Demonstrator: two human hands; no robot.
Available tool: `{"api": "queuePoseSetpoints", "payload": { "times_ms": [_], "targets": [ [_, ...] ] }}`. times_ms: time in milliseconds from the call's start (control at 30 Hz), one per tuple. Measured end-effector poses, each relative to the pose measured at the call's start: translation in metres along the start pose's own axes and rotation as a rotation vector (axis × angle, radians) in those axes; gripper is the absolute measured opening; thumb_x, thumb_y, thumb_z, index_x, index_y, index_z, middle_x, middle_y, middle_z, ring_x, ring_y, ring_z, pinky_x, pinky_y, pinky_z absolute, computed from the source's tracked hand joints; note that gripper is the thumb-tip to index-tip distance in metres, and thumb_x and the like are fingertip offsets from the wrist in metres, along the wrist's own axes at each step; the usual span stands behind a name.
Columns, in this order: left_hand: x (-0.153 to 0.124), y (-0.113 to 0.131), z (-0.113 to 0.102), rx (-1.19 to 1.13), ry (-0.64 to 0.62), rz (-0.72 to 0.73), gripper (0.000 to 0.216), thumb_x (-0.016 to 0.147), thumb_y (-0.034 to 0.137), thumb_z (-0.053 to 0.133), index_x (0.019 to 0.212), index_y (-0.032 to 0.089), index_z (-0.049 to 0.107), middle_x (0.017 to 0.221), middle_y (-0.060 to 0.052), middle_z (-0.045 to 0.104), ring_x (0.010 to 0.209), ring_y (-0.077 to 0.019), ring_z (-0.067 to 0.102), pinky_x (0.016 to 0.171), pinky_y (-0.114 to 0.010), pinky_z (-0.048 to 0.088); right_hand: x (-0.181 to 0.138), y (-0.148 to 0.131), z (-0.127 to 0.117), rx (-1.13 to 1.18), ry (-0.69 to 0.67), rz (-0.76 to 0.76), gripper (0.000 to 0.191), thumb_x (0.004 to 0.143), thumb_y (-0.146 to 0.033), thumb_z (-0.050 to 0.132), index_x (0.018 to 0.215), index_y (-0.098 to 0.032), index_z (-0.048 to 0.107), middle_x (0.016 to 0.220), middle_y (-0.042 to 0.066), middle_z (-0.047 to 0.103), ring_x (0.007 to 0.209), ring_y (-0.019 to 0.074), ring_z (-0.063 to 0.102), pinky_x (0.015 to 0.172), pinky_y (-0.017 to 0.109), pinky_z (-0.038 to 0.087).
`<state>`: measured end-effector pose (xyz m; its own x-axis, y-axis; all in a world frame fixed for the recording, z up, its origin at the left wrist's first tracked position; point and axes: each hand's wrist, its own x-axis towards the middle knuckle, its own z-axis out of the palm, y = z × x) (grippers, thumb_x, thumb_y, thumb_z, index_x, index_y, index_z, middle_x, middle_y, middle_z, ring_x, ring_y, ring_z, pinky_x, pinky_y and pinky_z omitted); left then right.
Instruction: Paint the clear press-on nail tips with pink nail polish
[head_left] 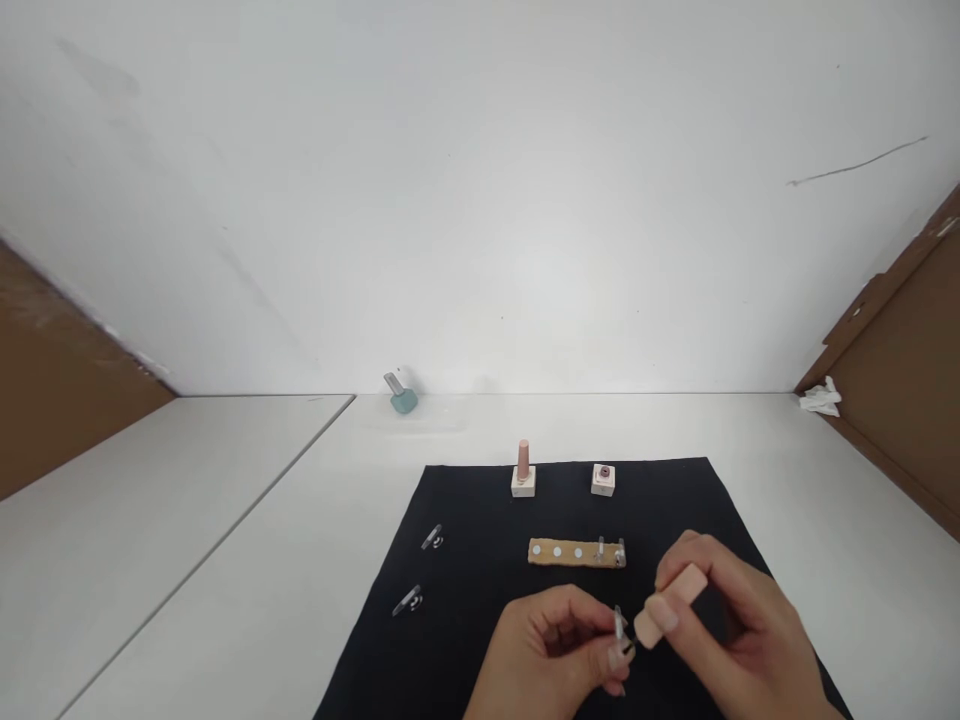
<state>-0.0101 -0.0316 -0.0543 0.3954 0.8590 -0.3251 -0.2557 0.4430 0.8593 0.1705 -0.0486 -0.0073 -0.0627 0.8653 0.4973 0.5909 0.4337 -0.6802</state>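
My left hand (551, 650) pinches a small clear nail tip (619, 625) over the front of the black mat (465, 520). My right hand (731, 625) grips a pink polish-brush cap (670, 605), its lower end touching the nail tip. Just behind the hands lies a tan strip (576, 552) with white dots and clear tips standing at its right end. An open polish bottle (603, 479) stands at the mat's back edge, with a capped pink bottle (523, 470) to its left.
Two loose clear nail tips (432, 538) (408, 600) lie on the mat's left side. A teal bottle (402, 394) lies tilted against the white wall. Crumpled white paper (821, 398) sits at the far right by a brown panel. A table seam runs diagonally at left.
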Motion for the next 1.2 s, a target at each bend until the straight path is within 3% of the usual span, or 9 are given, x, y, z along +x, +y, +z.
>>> {"api": "queuePoseSetpoints", "payload": {
  "times_ms": [67, 200, 267, 467, 667, 833, 1000, 1133, 1200],
  "targets": [
    [0.0, 0.001, 0.002, -0.018, -0.004, -0.006, 0.032, 0.056, 0.037, 0.102, 0.065, 0.016, 0.08, 0.058, 0.0, 0.075, 0.054, -0.0123, 0.066, 0.059, -0.024, 0.056, -0.001, 0.002, 0.002, -0.02, -0.02, 0.002, 0.021, 0.097, -0.031, 0.063, 0.078, -0.025, 0.059, 0.062, -0.005, 0.062, 0.049, 0.012, 0.059, 0.047, 0.019, 0.047],
    [-0.002, 0.002, 0.005, -0.023, -0.009, -0.054, 0.035, 0.05, 0.035, 0.104, 0.065, 0.015, 0.08, 0.058, 0.0, 0.074, 0.053, -0.0121, 0.066, 0.057, -0.024, 0.055, 0.0, 0.003, 0.003, -0.068, 0.154, 0.12, 0.02, 0.097, -0.035, 0.064, 0.08, -0.026, 0.064, 0.067, -0.005, 0.069, 0.056, 0.0135, 0.065, 0.054, 0.019, 0.052],
    [-0.002, 0.002, 0.004, -0.037, -0.016, -0.079, 0.039, 0.05, 0.04, 0.104, 0.066, 0.014, 0.08, 0.058, 0.0, 0.075, 0.053, -0.0127, 0.067, 0.058, -0.025, 0.056, 0.0, 0.002, 0.001, -0.06, 0.173, 0.121, 0.022, 0.098, -0.036, 0.063, 0.078, -0.026, 0.064, 0.066, -0.005, 0.068, 0.056, 0.0139, 0.064, 0.055, 0.019, 0.053],
    [0.0, 0.001, 0.002, -0.082, -0.035, -0.103, 0.042, 0.05, 0.044, 0.103, 0.065, 0.015, 0.077, 0.056, 0.0, 0.074, 0.052, -0.0125, 0.066, 0.06, -0.026, 0.056, -0.001, 0.003, 0.003, -0.014, -0.03, 0.042, 0.022, 0.096, -0.032, 0.064, 0.076, -0.025, 0.059, 0.06, -0.006, 0.062, 0.048, 0.012, 0.059, 0.046, 0.018, 0.048],
    [-0.001, -0.003, 0.001, -0.054, -0.05, -0.091, 0.038, 0.053, 0.041, 0.103, 0.068, 0.015, 0.08, 0.06, 0.0, 0.074, 0.055, -0.0131, 0.066, 0.06, -0.026, 0.056, -0.001, 0.002, 0.007, -0.011, 0.169, 0.156, 0.024, 0.097, -0.036, 0.064, 0.075, -0.026, 0.062, 0.063, -0.006, 0.066, 0.054, 0.0128, 0.062, 0.057, 0.018, 0.053],
    [-0.003, -0.003, 0.001, 0.028, -0.048, 0.032, 0.02, 0.063, 0.026, 0.098, 0.066, 0.017, 0.081, 0.062, 0.001, 0.073, 0.058, -0.0122, 0.066, 0.062, -0.023, 0.053, -0.001, 0.001, 0.006, 0.043, 0.017, 0.141, 0.029, 0.097, -0.035, 0.064, 0.07, -0.025, 0.06, 0.062, -0.005, 0.065, 0.053, 0.0126, 0.063, 0.053, 0.019, 0.051],
    [-0.004, -0.007, -0.002, 0.121, -0.076, 0.16, 0.007, 0.072, 0.019, 0.09, 0.068, 0.02, 0.083, 0.071, 0.001, 0.072, 0.062, -0.0128, 0.066, 0.063, -0.023, 0.053, -0.001, 0.003, 0.007, 0.02, 0.131, 0.198, 0.03, 0.098, -0.037, 0.064, 0.071, -0.025, 0.06, 0.064, -0.005, 0.067, 0.056, 0.0129, 0.064, 0.058, 0.018, 0.053],
    [-0.002, -0.009, -0.005, 0.216, -0.069, 0.205, 0.007, 0.073, 0.015, 0.085, 0.07, 0.022, 0.084, 0.07, 0.001, 0.071, 0.065, -0.0133, 0.064, 0.064, -0.022, 0.05, 0.0, 0.002, 0.008, 0.056, 0.008, 0.148, 0.031, 0.097, -0.036, 0.064, 0.07, -0.025, 0.058, 0.061, -0.006, 0.064, 0.053, 0.0123, 0.062, 0.053, 0.018, 0.051],
    [-0.001, -0.01, -0.006, 0.258, -0.061, 0.228, 0.009, 0.074, 0.014, 0.083, 0.07, 0.022, 0.084, 0.07, 0.001, 0.071, 0.065, -0.0135, 0.064, 0.064, -0.022, 0.048, -0.001, 0.002, 0.008, 0.043, 0.009, 0.164, 0.031, 0.097, -0.036, 0.064, 0.069, -0.025, 0.058, 0.062, -0.005, 0.065, 0.054, 0.0126, 0.063, 0.054, 0.019, 0.051]
  ]
}}
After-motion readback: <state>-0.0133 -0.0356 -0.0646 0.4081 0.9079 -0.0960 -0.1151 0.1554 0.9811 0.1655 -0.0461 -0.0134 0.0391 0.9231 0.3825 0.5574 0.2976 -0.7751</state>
